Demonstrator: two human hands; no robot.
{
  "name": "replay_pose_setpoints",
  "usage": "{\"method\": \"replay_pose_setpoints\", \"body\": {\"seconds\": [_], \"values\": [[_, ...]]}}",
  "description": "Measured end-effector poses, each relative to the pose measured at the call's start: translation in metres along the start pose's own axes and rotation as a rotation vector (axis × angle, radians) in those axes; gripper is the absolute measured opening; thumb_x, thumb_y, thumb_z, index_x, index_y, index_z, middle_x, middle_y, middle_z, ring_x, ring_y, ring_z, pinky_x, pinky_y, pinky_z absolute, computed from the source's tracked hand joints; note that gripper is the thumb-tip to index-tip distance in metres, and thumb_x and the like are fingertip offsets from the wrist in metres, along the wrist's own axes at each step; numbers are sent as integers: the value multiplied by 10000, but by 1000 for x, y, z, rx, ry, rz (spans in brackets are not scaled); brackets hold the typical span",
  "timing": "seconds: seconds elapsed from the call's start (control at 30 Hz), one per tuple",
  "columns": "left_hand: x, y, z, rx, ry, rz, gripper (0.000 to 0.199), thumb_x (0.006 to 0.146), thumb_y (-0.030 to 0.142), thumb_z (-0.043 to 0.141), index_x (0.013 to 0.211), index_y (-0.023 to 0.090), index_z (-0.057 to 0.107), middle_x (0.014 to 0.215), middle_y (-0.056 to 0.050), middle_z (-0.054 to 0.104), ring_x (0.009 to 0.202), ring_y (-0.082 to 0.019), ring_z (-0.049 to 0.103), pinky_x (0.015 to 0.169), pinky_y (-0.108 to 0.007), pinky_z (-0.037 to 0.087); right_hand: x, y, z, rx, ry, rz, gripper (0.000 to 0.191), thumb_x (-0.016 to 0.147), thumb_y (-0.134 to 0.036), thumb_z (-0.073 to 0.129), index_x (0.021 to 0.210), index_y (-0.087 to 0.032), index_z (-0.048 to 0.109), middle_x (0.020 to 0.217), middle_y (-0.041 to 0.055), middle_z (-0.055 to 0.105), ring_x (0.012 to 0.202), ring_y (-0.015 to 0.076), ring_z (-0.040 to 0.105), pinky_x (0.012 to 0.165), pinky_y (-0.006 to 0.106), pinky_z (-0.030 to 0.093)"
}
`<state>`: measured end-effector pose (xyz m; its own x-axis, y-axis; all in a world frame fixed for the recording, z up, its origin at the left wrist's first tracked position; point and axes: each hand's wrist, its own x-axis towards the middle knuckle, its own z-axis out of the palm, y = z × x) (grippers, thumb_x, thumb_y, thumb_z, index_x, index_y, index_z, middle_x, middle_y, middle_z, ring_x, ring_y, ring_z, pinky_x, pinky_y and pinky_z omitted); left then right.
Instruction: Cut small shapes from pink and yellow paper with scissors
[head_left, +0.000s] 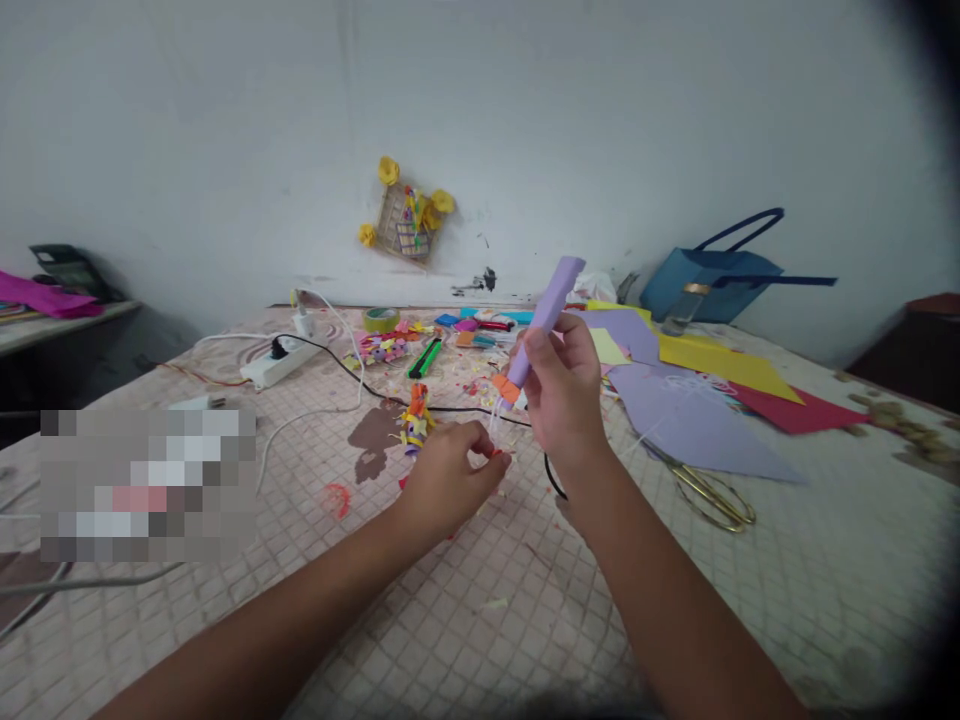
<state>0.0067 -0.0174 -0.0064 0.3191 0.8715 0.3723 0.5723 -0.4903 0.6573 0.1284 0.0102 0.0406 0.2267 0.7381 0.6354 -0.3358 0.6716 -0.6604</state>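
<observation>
Raised over the table, my right hand (564, 385) is closed around a rolled purple paper tube (555, 293), tilted with its top to the right. At the tube's lower end sits a piece of orange paper (505, 387). Thin white strands (494, 418) hang from there down to my left hand (457, 465). My left thumb and forefinger are pinched together; a bit of orange-red shows at their tips, too small to name. Just behind the left hand stands a small purple, yellow and orange paper figure (415, 425), partly hidden.
Behind lie a green utility knife (425, 358), a roll of tape (381, 319) and paper flowers (382, 347). A power strip (281, 365) with cables is at left. On the right are purple sheets (690, 420), gold scissors (709, 495), a glass bottle (684, 310) and a blue bag (694, 280).
</observation>
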Motion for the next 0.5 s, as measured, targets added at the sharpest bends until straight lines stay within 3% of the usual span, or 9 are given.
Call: {"method": "replay_pose_setpoints", "body": {"seconds": [0.13,0.27,0.5], "values": [[1,-4,3,-45,-16,24,154,736,292,562,650,170,521,681,-15,600,694,-166,555,628,-272,402,-1,-1,-2,31,-17,25,192,745,-330,654,836,-242,509,622,-69,483,492,69,464,452,205,450],[3,-7,3,-239,-98,17,147,744,297,564,680,165,562,702,-12,593,685,-146,555,622,-255,431,-2,0,-3,44,-17,56,212,730,-348,664,829,-246,506,635,-70,488,512,72,487,490,219,485],[1,-8,7,-586,-261,-235,220,657,342,649,626,158,532,600,21,517,552,-113,521,501,-238,452,-1,8,-6,35,12,65,223,708,-339,683,819,-237,518,620,-69,488,508,73,461,465,210,451]]}}
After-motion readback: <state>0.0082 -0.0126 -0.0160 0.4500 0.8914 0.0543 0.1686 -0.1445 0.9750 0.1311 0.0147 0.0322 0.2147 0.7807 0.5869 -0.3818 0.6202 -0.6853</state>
